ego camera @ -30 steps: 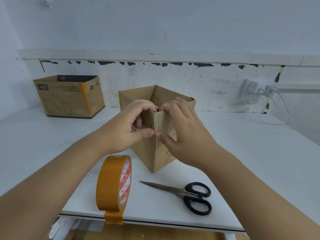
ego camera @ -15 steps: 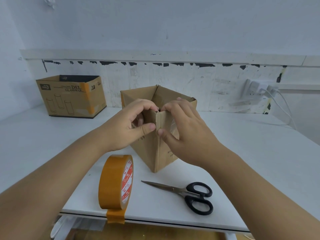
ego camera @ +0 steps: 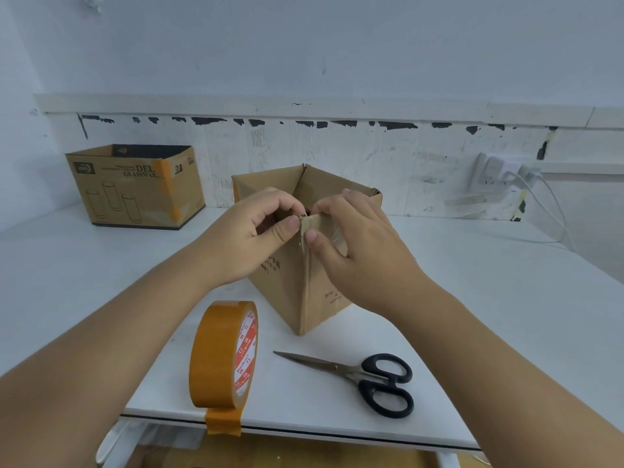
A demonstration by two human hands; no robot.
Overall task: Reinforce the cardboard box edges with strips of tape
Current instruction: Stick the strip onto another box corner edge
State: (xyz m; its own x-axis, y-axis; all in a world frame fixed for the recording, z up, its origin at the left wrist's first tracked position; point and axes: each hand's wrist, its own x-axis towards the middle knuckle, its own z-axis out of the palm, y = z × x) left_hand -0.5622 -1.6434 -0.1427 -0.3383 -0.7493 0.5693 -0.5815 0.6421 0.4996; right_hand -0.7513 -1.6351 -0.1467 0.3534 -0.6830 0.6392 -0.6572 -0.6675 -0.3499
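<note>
Walls [ego camera: 304, 45] painted pale blue-white are seen behind, with a scuffed white band [ego camera: 337, 157] flecked by black chips running along the back. A power socket [ego camera: 499, 170] with white cables plugged in is mounted at 2 o'clock. Most of the view is filled by a white table [ego camera: 506, 315], its near edge lying at 6 o'clock. A printed box [ego camera: 135, 187] patched with orange tape is set at 10 o'clock against the wall. The open cardboard box [ego camera: 287, 292] stands upright at the centre, one corner turned toward the viewer. The top of that near corner is pinched from both sides: by the left hand [ego camera: 250, 238] with thumb and curled fingers, and by the right hand [ego camera: 364, 251] likewise, the two thumbs nearly meeting at the edge. A tape roll [ego camera: 223, 356] is stood on its rim at 7 o'clock, its loose end stuck over the table edge. Black-handled scissors [ego camera: 354, 376] are laid closed at 5 o'clock.
</note>
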